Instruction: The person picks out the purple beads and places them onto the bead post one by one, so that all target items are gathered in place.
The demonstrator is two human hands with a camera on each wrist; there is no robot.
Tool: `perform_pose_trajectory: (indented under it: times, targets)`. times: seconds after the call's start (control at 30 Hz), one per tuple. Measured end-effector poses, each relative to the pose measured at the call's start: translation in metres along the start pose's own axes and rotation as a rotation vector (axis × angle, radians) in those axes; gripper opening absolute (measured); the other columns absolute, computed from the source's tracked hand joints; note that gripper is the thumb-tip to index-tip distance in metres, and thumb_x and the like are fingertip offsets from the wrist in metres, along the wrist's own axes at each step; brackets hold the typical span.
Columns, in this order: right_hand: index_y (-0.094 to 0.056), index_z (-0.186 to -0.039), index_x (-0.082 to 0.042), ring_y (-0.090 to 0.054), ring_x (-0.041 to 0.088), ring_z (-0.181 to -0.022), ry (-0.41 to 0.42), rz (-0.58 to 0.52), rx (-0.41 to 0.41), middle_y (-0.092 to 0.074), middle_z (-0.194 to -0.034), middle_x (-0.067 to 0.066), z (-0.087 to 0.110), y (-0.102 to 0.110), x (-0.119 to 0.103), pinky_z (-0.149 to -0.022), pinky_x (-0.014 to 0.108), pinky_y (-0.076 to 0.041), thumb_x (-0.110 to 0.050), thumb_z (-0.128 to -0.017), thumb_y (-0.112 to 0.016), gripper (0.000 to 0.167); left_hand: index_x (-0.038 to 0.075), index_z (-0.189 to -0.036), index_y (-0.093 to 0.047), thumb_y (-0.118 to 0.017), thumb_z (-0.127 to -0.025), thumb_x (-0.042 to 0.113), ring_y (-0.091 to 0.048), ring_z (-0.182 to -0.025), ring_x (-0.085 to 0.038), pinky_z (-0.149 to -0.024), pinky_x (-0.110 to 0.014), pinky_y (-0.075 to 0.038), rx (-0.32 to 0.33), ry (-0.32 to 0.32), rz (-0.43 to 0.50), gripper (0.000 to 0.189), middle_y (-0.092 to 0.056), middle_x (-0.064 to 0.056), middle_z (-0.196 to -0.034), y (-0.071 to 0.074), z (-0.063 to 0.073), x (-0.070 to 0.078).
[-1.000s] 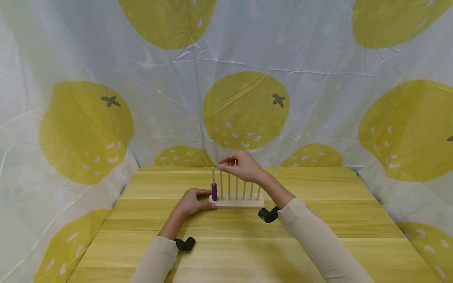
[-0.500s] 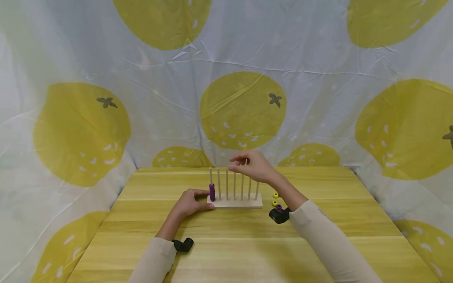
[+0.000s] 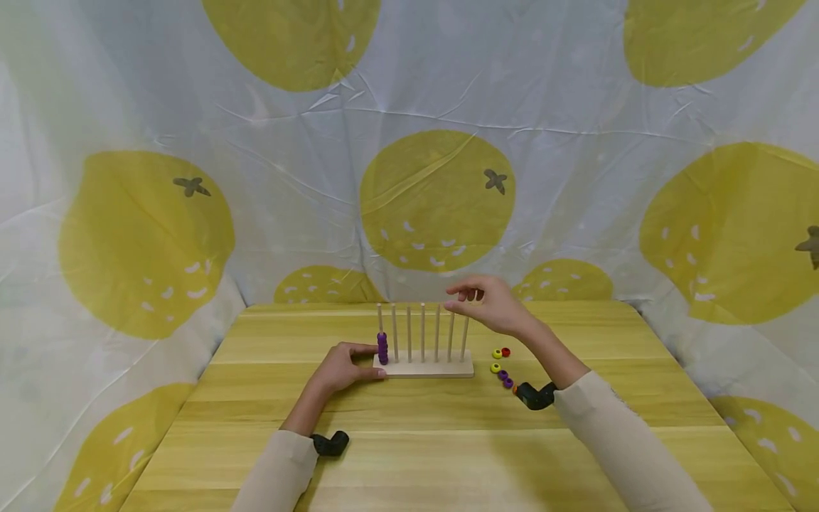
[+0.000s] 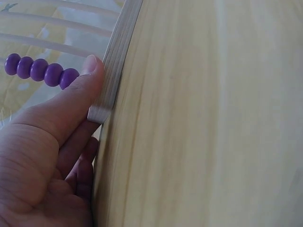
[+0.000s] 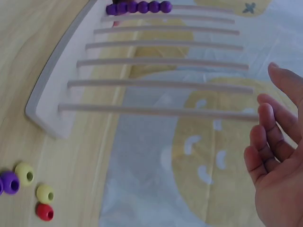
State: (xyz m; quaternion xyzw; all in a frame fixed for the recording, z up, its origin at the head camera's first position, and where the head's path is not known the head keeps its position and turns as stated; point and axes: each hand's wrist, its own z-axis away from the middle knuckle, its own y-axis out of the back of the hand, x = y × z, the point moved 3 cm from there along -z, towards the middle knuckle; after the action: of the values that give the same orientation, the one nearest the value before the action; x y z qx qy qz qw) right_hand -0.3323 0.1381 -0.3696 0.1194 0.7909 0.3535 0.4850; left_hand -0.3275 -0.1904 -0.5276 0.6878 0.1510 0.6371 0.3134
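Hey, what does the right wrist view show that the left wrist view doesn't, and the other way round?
Only the right wrist view shows the right hand, holding nothing, all seven pegs, and loose beads on the table: two yellow beads, a red bead, and purple ones at the edge.

Only the left wrist view shows the left hand palm side, its thumb against the base.

Both show the rack base, threaded purple beads, table and patterned cloth.

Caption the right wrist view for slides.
Empty right hand near a seven-peg rack, purple beads on its farthest peg, loose beads on the table.
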Motion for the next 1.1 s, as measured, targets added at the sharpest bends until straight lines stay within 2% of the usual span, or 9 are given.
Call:
perform_pose_trajectory:
  times: [0.27,0.47,0.9,1.1]
  targets:
    - [-0.077,-0.119,-0.019,-0.055,0.023,-0.086,-0.012,0.006,0.034,-0.067,-0.095,-0.002,0.017,0.016,0.02,-0.078,0.039,-0.048,-0.039,-0.095,-0.075,0.031,0.022,-0.129,-0.074,-0.093,-0.073,0.046,-0.055,-0.138,-0.034,-0.117,-0.053,-0.042,-0.001,0.004,0.005,0.063,-0.068,-0.006,-0.138,0.0,-0.001,-0.001]
    - [-0.077,-0.118,-0.017,-0.054,0.023,-0.083,-0.046,0.015,0.046,-0.066,-0.091,-0.001,0.03,0.021,0.038,-0.075,0.04,-0.047,-0.039,-0.095,-0.075,0.031,0.022,-0.129,-0.074,-0.093,-0.074,0.046,-0.054,-0.139,-0.034,-0.117,-0.053,-0.041,-0.002,0.012,0.007,0.064,-0.067,-0.007,-0.139,0.0,-0.001,-0.002]
    - [-0.076,-0.119,-0.015,-0.051,0.02,-0.078,-0.119,0.051,0.05,-0.063,-0.088,0.001,0.064,0.029,0.079,-0.069,0.03,-0.045,-0.038,-0.095,-0.075,0.033,0.022,-0.131,-0.073,-0.092,-0.074,0.047,-0.053,-0.14,-0.035,-0.117,-0.055,-0.041,-0.012,0.011,0.004,0.065,-0.066,-0.007,-0.141,0.0,0.0,-0.001]
    - [-0.077,-0.116,-0.014,-0.051,0.017,-0.074,-0.131,0.069,0.045,-0.062,-0.084,-0.001,0.079,0.023,0.096,-0.064,0.026,-0.044,-0.039,-0.095,-0.075,0.033,0.023,-0.131,-0.073,-0.092,-0.074,0.047,-0.053,-0.14,-0.035,-0.117,-0.055,-0.041,-0.012,0.014,-0.001,0.065,-0.066,-0.007,-0.141,0.001,0.0,0.0]
